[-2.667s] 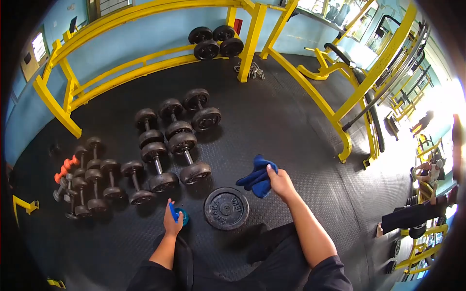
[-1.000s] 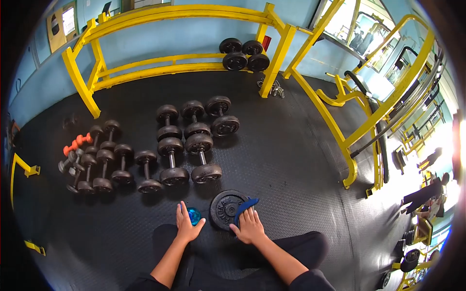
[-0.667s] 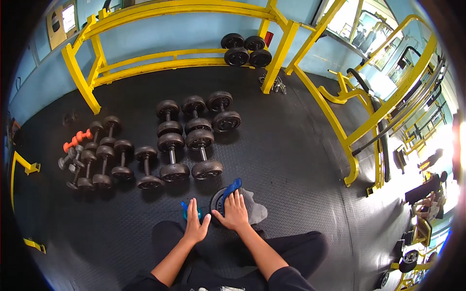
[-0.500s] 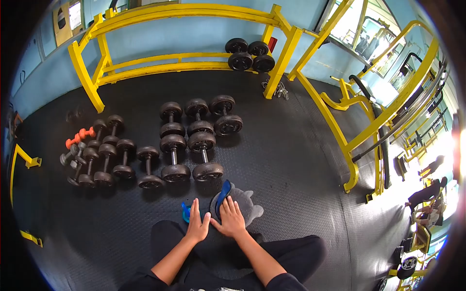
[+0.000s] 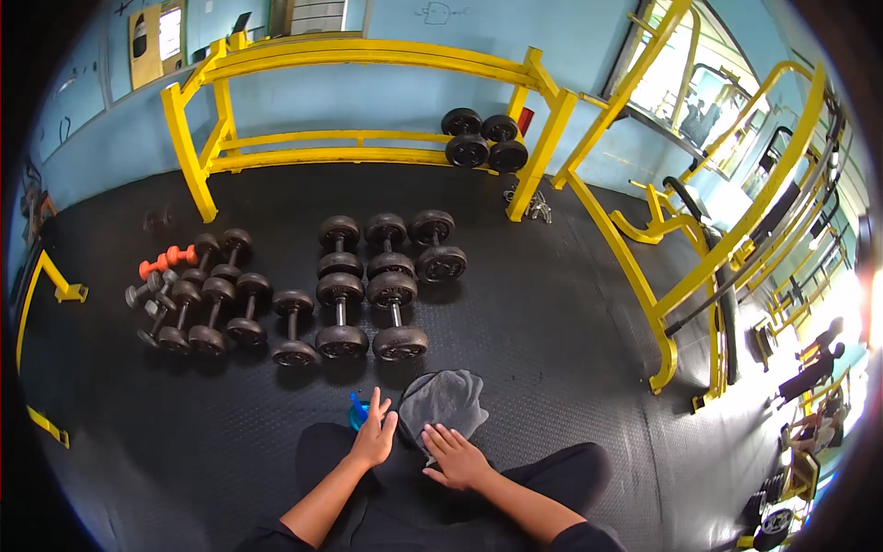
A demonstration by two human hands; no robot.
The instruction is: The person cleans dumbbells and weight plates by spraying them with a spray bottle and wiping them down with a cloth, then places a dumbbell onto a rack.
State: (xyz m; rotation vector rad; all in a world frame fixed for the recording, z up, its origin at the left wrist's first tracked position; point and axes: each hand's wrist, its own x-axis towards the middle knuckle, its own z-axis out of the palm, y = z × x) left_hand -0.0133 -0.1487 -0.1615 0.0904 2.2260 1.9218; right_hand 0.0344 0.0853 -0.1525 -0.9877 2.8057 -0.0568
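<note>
1. The grey cloth [image 5: 444,402] lies on the floor in front of me, just ahead of my right hand. It is rumpled, with a roughly rounded outline, soft folds and an uneven edge. Whatever is under it is hidden.
2. My right hand [image 5: 457,457] is flat and open, palm down, the fingers nearly straight and the thumb out to the side. The fingertips rest on the near edge of the cloth; I'm not gripping it.
3. My left hand [image 5: 372,442] is open too, fingers pointing up and parted, thumb apart from them. It is right by a shiny blue-green container [image 5: 356,419] with a bright blue strip [image 5: 358,402] at its top. I cannot tell whether I'm touching either.
4. My crossed legs, in dark trousers [image 5: 570,471], are close behind both hands.
5. The floor [image 5: 570,313] is black matting with a fine raised pattern, dull here and glossy toward the bright right side.
6. Beyond the cloth stand rows of dark dumbbells [image 5: 342,343] with thick round ends and bare metal handles. Farther left are small grey ones [image 5: 154,293] and smooth orange ones [image 5: 168,261].
7. A yellow-painted metal rack [image 5: 368,57] runs along the pale blue wall [image 5: 303,106].
</note>
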